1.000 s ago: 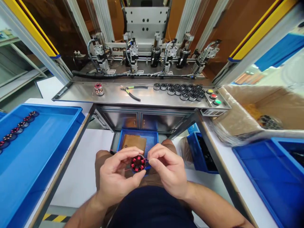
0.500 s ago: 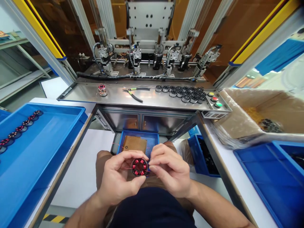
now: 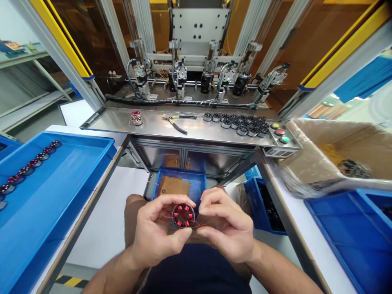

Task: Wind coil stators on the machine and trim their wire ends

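Observation:
My left hand grips a round motor stator by its rim, thumb below and fingers above. Red wire coils ring its open middle, and thin red wire ends stick out on both sides. Close on the stator's right is my right hand, its thumb and forefinger apart around the loose wire ends. Nothing is visibly pinched there. On the steel ledge, two wound stators are stacked at the left, and cutting pliers with green and black handles lie near the middle.
Several black stator cores crowd the ledge beside the push buttons. A blue tray at left carries a row of wound stators. At right stand a plastic-lined carton and a blue bin. Machine fixtures rise behind the ledge.
My right thumb and forefinger have parted from the wire they pinched beside the stator. The left hand still holds the stator. The whole view has shifted slightly.

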`<state>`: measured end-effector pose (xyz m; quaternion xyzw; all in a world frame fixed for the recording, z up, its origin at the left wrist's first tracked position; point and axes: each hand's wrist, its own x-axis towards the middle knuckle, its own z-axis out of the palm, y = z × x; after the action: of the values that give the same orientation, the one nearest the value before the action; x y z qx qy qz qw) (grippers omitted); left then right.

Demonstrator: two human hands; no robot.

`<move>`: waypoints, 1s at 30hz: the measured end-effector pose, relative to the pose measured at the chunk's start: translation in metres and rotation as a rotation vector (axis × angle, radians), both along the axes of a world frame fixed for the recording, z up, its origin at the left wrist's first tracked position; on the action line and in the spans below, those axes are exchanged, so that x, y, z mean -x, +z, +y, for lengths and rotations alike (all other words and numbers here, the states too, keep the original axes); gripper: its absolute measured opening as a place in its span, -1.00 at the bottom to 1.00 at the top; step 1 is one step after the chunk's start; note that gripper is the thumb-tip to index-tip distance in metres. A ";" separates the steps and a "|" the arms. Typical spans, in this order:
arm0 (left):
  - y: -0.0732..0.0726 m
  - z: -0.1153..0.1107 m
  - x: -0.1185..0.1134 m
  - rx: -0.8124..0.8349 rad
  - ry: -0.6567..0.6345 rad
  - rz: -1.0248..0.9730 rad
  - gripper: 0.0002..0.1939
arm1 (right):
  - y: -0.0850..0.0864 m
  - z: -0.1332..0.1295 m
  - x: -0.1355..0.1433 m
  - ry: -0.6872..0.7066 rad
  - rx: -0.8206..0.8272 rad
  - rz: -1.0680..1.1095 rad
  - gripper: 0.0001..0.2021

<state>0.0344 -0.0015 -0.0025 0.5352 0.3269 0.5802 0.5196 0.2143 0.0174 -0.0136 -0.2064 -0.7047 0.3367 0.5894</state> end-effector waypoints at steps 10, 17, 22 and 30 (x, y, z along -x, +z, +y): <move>0.000 0.005 -0.003 0.311 -0.287 -0.196 -0.65 | 0.020 0.020 -0.004 0.082 -0.214 -0.145 -0.87; -0.004 0.004 -0.006 0.322 -0.289 -0.311 -0.61 | 0.012 -0.002 -0.001 -0.311 -0.401 -0.132 -0.82; -0.008 -0.002 -0.013 0.010 -0.039 -0.173 -0.45 | 0.007 -0.013 0.010 -0.431 -0.292 -0.062 -0.71; -0.014 -0.005 -0.016 0.000 0.153 -0.078 -0.45 | 0.000 -0.019 0.027 -0.352 0.075 0.113 -0.90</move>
<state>0.0505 -0.0067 -0.0169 0.4856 0.3462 0.6387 0.4862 0.1875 -0.0011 -0.0141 -0.3290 -0.6104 0.2657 0.6698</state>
